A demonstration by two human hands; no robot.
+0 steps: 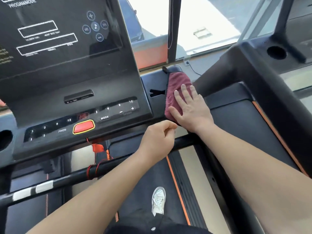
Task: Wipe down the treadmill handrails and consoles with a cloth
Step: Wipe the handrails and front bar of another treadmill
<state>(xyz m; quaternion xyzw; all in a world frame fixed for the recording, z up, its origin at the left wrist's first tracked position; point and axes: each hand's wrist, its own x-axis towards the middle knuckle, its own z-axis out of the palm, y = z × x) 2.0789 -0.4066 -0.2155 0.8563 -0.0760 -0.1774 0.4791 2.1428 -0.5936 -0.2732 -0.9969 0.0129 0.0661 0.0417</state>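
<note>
A dark red cloth [175,83] lies on the right end of the black treadmill console [70,76], beside the button panel. My right hand [190,107] presses flat on the cloth with straight, spread fingers. My left hand [157,137] hovers just below and left of the cloth, over the black front handrail [67,179], with fingers curled and nothing visible in them. The console's dark display [50,31] rises at the upper left.
A red stop button [83,127] sits mid-panel, with a red safety cord [97,149] hanging below it. Cup holders [5,140] flank the console. A second treadmill [263,71] stands at the right. My shoe [158,200] is on the belt [143,191] below. A window is ahead.
</note>
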